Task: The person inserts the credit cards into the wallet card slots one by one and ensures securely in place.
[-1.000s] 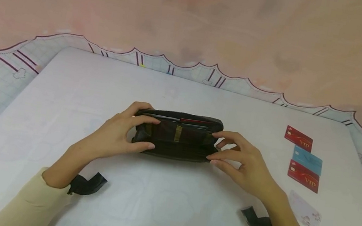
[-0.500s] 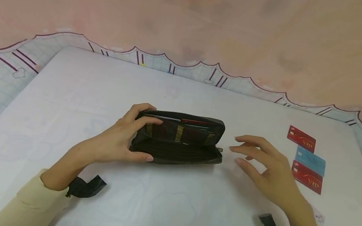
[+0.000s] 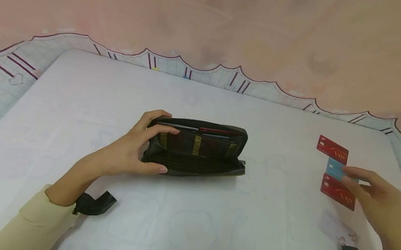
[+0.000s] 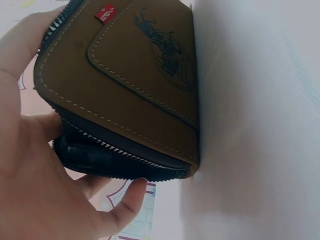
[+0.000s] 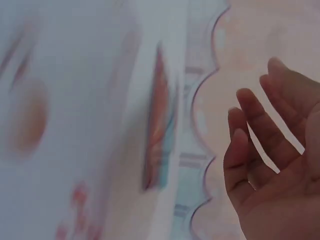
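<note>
My left hand [image 3: 123, 148] grips the left end of an unzipped long wallet [image 3: 198, 165], thumb on the front half and fingers at the back half. Inside, tops of a pale card and a red card [image 3: 219, 132] show in the back pocket. The left wrist view shows the wallet's brown stitched outer side [image 4: 120, 75] and its zip. At the right, my right hand [image 3: 383, 204] hovers over a blue card [image 3: 335, 169], its thumb and fingers apart. Nothing sits between the right fingers [image 5: 255, 110] in the right wrist view; contact with the card cannot be told.
One red VIP card [image 3: 331, 149] lies beyond the blue card and another red VIP card [image 3: 338, 192] overlaps its near side. Closer to me is a pale floral card [image 3: 336, 229]. A white sheet [image 3: 188, 235] covers the table, with a patterned cloth beyond its far edge.
My right hand has let go of the wallet's right end and moved right, to above the blue card. The left hand keeps its hold, and the wallet's front half has dropped a little wider.
</note>
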Available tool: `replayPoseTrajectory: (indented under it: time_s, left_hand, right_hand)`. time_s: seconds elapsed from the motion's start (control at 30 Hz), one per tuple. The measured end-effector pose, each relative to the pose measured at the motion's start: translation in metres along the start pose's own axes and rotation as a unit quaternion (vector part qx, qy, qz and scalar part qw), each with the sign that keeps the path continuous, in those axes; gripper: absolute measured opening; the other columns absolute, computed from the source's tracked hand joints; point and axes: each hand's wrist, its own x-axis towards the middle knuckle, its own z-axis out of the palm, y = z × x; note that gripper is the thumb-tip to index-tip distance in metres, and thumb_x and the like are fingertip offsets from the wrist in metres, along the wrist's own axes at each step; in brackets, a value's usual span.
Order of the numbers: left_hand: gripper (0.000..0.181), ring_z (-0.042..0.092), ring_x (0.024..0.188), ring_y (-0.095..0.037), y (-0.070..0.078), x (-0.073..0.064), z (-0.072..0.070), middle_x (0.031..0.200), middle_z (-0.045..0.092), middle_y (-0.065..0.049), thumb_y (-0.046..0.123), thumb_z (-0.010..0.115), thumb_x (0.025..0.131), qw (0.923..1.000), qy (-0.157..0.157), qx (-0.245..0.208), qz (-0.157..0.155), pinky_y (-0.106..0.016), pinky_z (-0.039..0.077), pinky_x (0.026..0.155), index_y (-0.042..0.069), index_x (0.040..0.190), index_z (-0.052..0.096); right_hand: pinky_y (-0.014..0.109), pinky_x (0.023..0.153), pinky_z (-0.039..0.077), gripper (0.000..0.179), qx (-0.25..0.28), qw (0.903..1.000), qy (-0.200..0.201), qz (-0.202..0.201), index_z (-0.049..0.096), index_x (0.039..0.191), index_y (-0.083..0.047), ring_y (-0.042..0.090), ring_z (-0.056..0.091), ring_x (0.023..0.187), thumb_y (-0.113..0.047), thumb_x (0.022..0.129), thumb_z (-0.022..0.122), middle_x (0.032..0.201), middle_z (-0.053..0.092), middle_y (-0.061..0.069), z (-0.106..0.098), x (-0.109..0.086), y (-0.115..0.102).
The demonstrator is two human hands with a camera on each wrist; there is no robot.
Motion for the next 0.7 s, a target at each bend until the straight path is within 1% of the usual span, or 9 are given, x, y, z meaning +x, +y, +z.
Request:
replayPoseTrajectory:
  time_s: [0.03, 0.1, 0.13, 0.2, 0.3, 0.4, 0.5, 0.6, 0.7]
  left_hand:
    - [0.071, 0.011, 0.139, -0.024, 0.000, 0.000, 0.000, 0.152, 0.010, 0.004, 0.030, 0.080, 0.078, 1.0000, 0.000, -0.003, 0.000, -0.055, 0.026, 0.100, 0.025, 0.139, 0.043]
    - [0.071, 0.011, 0.139, -0.023, -0.001, 0.000, 0.000, 0.152, 0.009, 0.005, 0.029, 0.080, 0.078, 1.0000, 0.001, -0.005, 0.002, -0.055, 0.026, 0.100, 0.025, 0.139, 0.043]
    - [0.071, 0.011, 0.139, -0.024, -0.001, 0.000, 0.000, 0.152, 0.009, 0.004, 0.028, 0.080, 0.079, 1.0000, 0.000, -0.006, 0.003, -0.056, 0.026, 0.100, 0.024, 0.139, 0.043]
    - [0.071, 0.011, 0.139, -0.025, -0.002, 0.000, 0.000, 0.152, 0.010, 0.003, 0.027, 0.080, 0.079, 0.9999, 0.001, -0.005, 0.009, -0.056, 0.026, 0.100, 0.023, 0.139, 0.043]
    - [0.070, 0.011, 0.139, -0.024, -0.003, 0.000, 0.001, 0.151, 0.011, 0.002, 0.026, 0.080, 0.079, 0.9999, 0.002, -0.001, 0.016, -0.057, 0.025, 0.100, 0.022, 0.139, 0.044]
    - [0.070, 0.011, 0.139, -0.024, -0.004, 0.001, 0.001, 0.151, 0.012, 0.002, 0.026, 0.080, 0.079, 0.9998, 0.002, 0.001, 0.021, -0.057, 0.025, 0.100, 0.022, 0.139, 0.044]
    - [0.070, 0.011, 0.138, -0.025, -0.004, 0.001, 0.001, 0.151, 0.012, 0.002, 0.026, 0.080, 0.079, 0.9998, 0.001, 0.001, 0.022, -0.058, 0.025, 0.099, 0.022, 0.139, 0.044]
    - [0.071, 0.011, 0.139, -0.024, -0.004, 0.000, 0.001, 0.151, 0.011, 0.002, 0.026, 0.080, 0.078, 0.9998, 0.002, -0.002, 0.018, -0.058, 0.025, 0.100, 0.023, 0.139, 0.044]
    - [0.072, 0.010, 0.139, -0.022, -0.003, 0.001, 0.001, 0.151, 0.011, 0.004, 0.026, 0.081, 0.078, 0.9999, 0.003, -0.006, 0.014, -0.059, 0.025, 0.100, 0.024, 0.139, 0.044]
  right_hand:
    - [0.006, 0.070, 0.034, 0.036, -0.012, 0.9998, -0.007, 0.011, 0.062, 0.123, -0.008, -0.007, 0.042, 0.096, -0.029, 0.094, 0.063, 0.114, 0.054, -0.019, -0.002, 0.000, 0.009]
    - [0.012, 0.064, 0.037, 0.041, -0.032, 0.9986, -0.028, 0.032, 0.060, 0.124, -0.006, 0.004, 0.044, 0.095, -0.032, 0.093, 0.063, 0.116, 0.057, -0.003, -0.004, 0.000, 0.025]
    - [0.014, 0.062, 0.039, 0.043, -0.042, 0.9976, -0.040, 0.039, 0.059, 0.124, -0.005, 0.010, 0.044, 0.094, -0.033, 0.093, 0.063, 0.116, 0.057, 0.005, -0.005, -0.001, 0.032]
    - [0.018, 0.056, 0.041, 0.048, -0.054, 0.9949, -0.067, 0.053, 0.056, 0.127, -0.003, 0.023, 0.044, 0.092, -0.035, 0.093, 0.063, 0.117, 0.052, 0.025, -0.006, -0.004, 0.043]
    - [0.021, 0.053, 0.041, 0.057, -0.057, 0.9904, -0.096, 0.081, 0.048, 0.133, 0.000, 0.038, 0.042, 0.090, -0.036, 0.092, 0.063, 0.118, 0.046, 0.030, -0.007, -0.008, 0.056]
    - [0.020, 0.055, 0.040, 0.061, -0.055, 0.9884, -0.105, 0.096, 0.045, 0.134, 0.003, 0.045, 0.039, 0.094, -0.036, 0.091, 0.065, 0.123, 0.041, 0.034, -0.007, -0.011, 0.067]
    - [0.030, 0.062, 0.042, 0.063, -0.049, 0.9886, -0.100, 0.101, 0.043, 0.135, 0.004, 0.048, 0.037, 0.099, -0.036, 0.092, 0.064, 0.129, 0.038, 0.035, -0.005, -0.012, 0.075]
    - [0.042, 0.072, 0.041, 0.063, -0.038, 0.9905, -0.088, 0.099, 0.039, 0.139, 0.002, 0.047, 0.037, 0.103, -0.036, 0.093, 0.063, 0.132, 0.037, 0.032, -0.001, -0.013, 0.080]
    - [0.044, 0.074, 0.039, 0.065, -0.034, 0.9910, -0.078, 0.103, 0.037, 0.142, -0.001, 0.047, 0.036, 0.104, -0.037, 0.093, 0.062, 0.132, 0.037, 0.031, 0.003, -0.015, 0.082]
